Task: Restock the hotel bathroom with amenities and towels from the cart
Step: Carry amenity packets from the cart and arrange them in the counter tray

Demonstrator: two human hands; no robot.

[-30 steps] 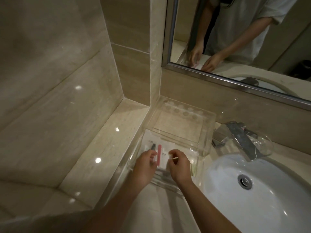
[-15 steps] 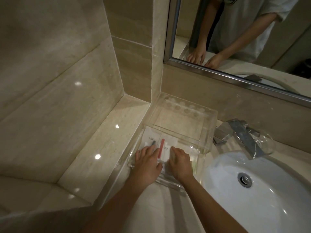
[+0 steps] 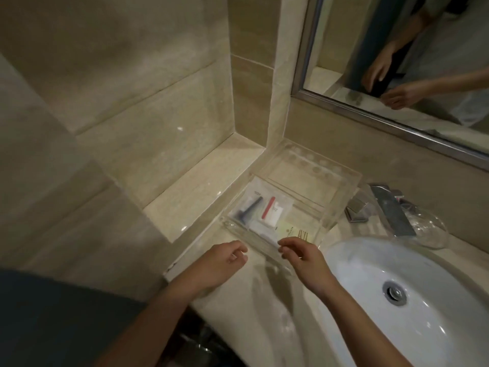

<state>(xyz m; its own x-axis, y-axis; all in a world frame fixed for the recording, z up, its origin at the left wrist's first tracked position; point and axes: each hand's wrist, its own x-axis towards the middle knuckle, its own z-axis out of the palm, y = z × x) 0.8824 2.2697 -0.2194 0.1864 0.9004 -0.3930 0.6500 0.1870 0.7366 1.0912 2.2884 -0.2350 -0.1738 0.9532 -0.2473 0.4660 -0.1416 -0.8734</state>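
I hold the left hand and the right hand loosely curled, gripping nothing, just short of the near rim of the clear acrylic tray on the beige marble surface. The sealed amenity packets lie inside it, straight ahead, long axes running toward the mirror. The right hand is nearer; whether it touches the rim I cannot tell. No cart shows.

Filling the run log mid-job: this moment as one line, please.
step: amenities | amenity packets: lying in acrylic tray | left hand: empty, by tray front | right hand: empty
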